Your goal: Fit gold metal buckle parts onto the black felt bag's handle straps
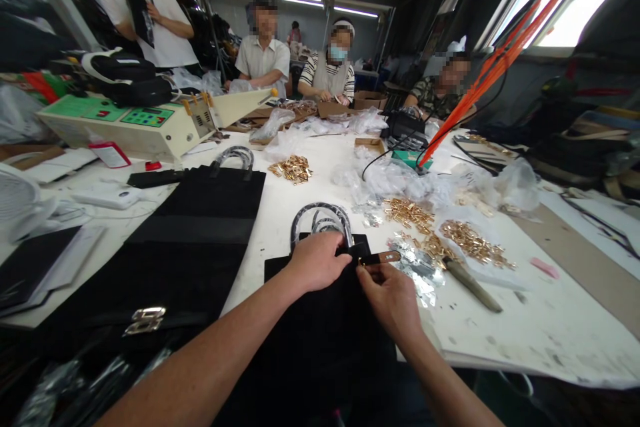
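Note:
A black handbag (320, 310) lies in front of me at the table's near edge. Its looped handles (323, 208) are wrapped in clear plastic. My left hand (320, 260) is closed on the bag's top edge at the foot of the handles, thumb toward the right. Pinched in my right hand (393, 297) is a small dark strap tab (385, 257), with a brown, slotted end pointing right. A tiny gold-coloured fitting shows at the right fingertips; its exact kind is too small to tell. The tab's left end meets the bag's top.
Piles of gold-coloured fittings (407, 212) and silver plates (417, 270) lie to the right, beside a tool with an olive handle (473, 285). More black bags (200, 233) are stacked left. A cream machine (150, 130) stands behind them. Orange cords (470, 100) hang at right; several people sit or stand opposite.

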The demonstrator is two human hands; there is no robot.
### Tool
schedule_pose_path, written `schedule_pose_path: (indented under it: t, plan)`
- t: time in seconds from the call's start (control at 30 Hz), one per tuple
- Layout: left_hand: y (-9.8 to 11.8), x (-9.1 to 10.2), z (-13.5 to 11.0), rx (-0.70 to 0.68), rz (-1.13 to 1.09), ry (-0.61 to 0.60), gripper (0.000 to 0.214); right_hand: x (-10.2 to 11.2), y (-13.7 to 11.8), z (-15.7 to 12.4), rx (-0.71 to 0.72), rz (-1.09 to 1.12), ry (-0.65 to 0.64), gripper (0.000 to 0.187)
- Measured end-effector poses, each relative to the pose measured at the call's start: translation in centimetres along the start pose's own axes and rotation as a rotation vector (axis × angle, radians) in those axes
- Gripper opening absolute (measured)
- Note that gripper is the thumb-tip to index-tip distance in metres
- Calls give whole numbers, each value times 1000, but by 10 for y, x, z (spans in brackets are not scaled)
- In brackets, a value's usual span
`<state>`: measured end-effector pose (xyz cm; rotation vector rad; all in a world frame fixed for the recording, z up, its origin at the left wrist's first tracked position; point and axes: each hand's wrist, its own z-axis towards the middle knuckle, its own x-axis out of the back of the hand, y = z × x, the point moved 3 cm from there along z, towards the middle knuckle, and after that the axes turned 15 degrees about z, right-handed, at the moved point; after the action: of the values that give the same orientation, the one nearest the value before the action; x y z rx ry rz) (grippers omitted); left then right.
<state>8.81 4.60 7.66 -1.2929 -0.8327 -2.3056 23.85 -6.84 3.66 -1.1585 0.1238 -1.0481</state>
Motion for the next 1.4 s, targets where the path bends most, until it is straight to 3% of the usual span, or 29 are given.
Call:
schedule_pose_path:
  t: [0.23,0.4,0.47,0.57,0.63,0.7,0.8,0.87,0.93,1.0,1.1,1.2,1.3,1.4]
  plan:
    - [6,12,-13,-12,-14,45,19,-6,-5,-3,2,-34,-20,49]
    - [-1,8,-23,43,-146,43,18,-11,19,6,-42,-37,-163,57]
    - [-3,6,-23,46,-206,33,20,-11,26,13,21,32,-205,58]
    - [2,8,-27,-22,-280,19,23,0,22,13,100,202,-77,54]
    - [5,11,-28,-55,-255,50,23,2,13,7,41,348,-190,51]
    - [3,12,-23,-50,-214,70,24,0,3,5,18,416,-277,42]
    - [-5,1,-5,-101,-259,13,30,2,-1,13,37,336,-168,39]
    - [-12,-11,7,-88,-203,-13,33,8,4,19,40,254,-187,36]
    - [-19,-26,16,-44,-63,-39,32,21,15,26,53,185,-239,46]
    - [-25,-40,21,22,78,-52,30,46,30,36,93,97,-208,47]
    - [-29,-55,26,110,156,2,32,99,59,60,177,-54,21,23]
    - [-25,-61,30,113,144,47,40,144,84,82,277,-113,288,23]
    - [-20,-62,30,113,148,76,42,159,95,95,383,-177,348,24]
    - [-18,-63,27,98,193,126,45,150,101,102,340,-276,204,22]
